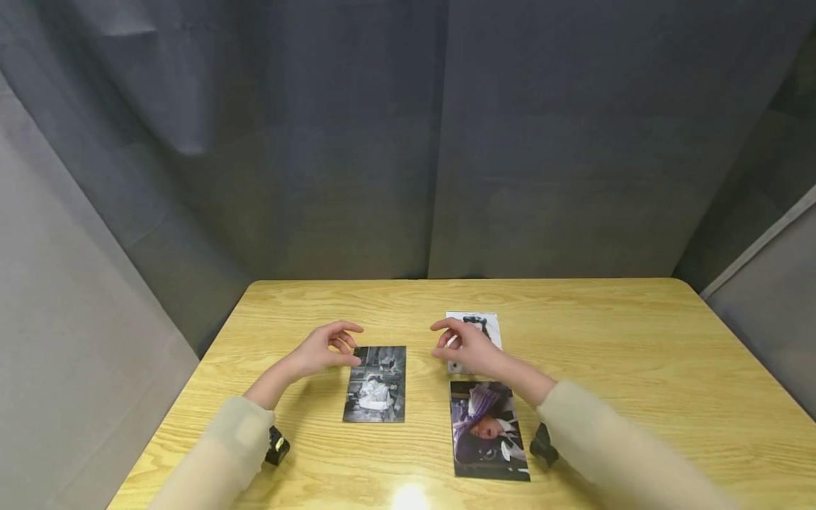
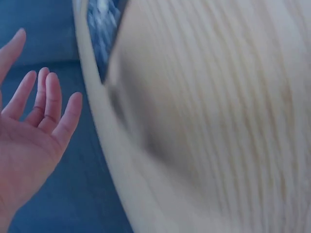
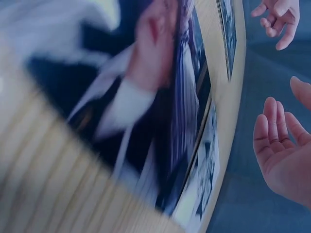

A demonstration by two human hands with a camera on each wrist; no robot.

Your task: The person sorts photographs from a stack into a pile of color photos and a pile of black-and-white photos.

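Light wooden table [image 1: 637, 354] with rounded corners; grey fabric backdrop [image 1: 357, 142] encloses it, apparently hung in panels.

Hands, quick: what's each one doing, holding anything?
Left hand: open, holds nothing, beside the black-and-white photo.
Right hand: open, holds nothing, over the white photo.

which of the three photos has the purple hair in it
The purple-haired photo, lying nearest the person under the right forearm. The black-and-white photo sits by the left hand; the white-bordered photo lies farther back.

Wooden table [image 1: 637, 354]; grey curtain [image 1: 408, 142] behind it, on all sides
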